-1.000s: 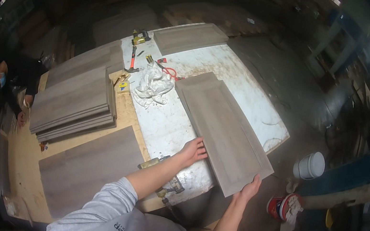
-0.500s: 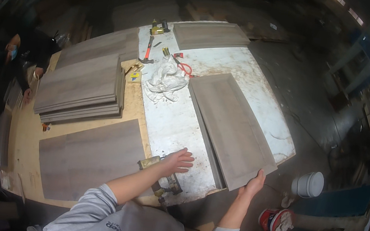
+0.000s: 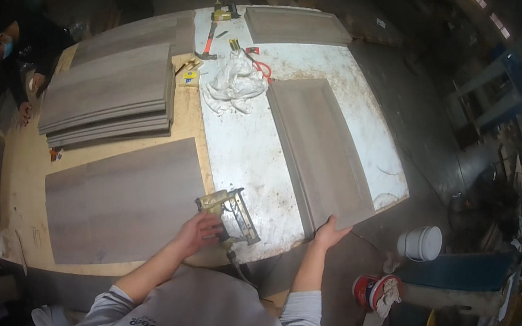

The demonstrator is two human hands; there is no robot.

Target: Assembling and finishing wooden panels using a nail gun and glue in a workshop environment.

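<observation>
R hand point(image 3: 327, 234) holds panel point(image 3: 324, 144), L hand point(image 3: 198, 232) at nailer point(image 3: 219, 202)

On the tabletop point(image 3: 247, 161) before me, the long panel point(image 3: 328, 148) lies to the right, my right hand point(image 3: 330, 232) at its near edge. The nail gun point(image 3: 240, 216) sits left of it, just beside my left hand point(image 3: 198, 229), with a flat board point(image 3: 121, 202) farther left. Behind that board is a stack of boards point(image 3: 112, 88); the cloth point(image 3: 232, 85) lies between stack and long panel, the hammer point(image 3: 209, 44) behind it.
</observation>
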